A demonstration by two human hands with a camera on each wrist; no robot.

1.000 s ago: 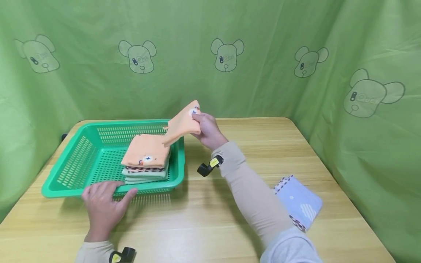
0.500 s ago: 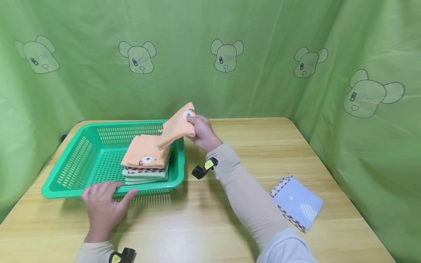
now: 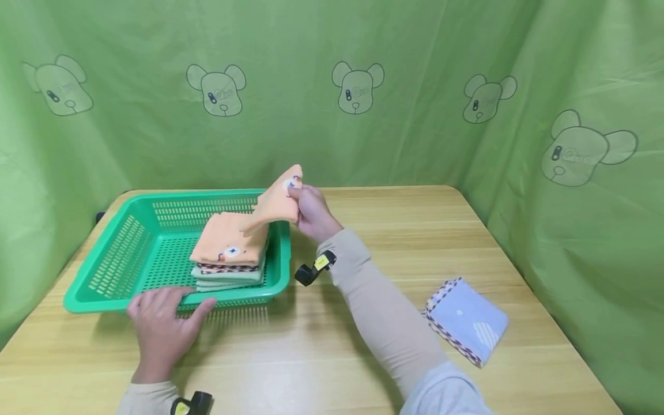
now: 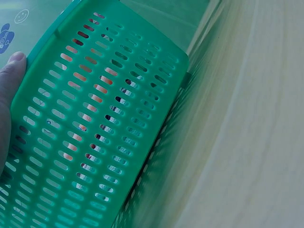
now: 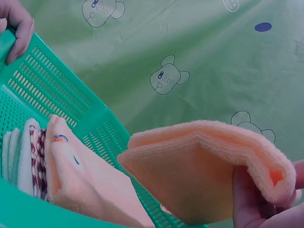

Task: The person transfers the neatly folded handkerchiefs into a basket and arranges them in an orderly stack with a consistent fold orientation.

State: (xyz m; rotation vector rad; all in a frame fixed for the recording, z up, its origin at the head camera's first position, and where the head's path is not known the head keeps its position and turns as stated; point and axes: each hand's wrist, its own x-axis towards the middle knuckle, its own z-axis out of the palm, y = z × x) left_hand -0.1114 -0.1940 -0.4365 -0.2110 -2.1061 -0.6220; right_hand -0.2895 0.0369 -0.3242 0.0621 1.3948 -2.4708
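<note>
My right hand (image 3: 312, 214) pinches a folded orange towel (image 5: 190, 166) by one edge, thumb on top of the printed corner. The towel hangs tilted above the right end of the green basket (image 3: 98, 248), its lower edge overlapping the stack in the head view. In the basket, another folded orange towel (image 3: 220, 236) tops the stack, over a towel with a brown checked edge (image 3: 228, 268) and several pale green towels (image 3: 230, 282). My left hand (image 3: 163, 328) grips the basket's near rim, fingers curled over it and thumb spread along the outside.
A folded blue towel (image 3: 469, 320) with a checked edge lies on the wooden table (image 3: 311, 357) at the right. A green curtain (image 3: 290, 132) with bear heads hangs behind and along both sides. The basket's left part shows its bare perforated floor.
My right hand has carried the orange towel left and slightly down, over the stack. My left hand stays at the basket rim.
</note>
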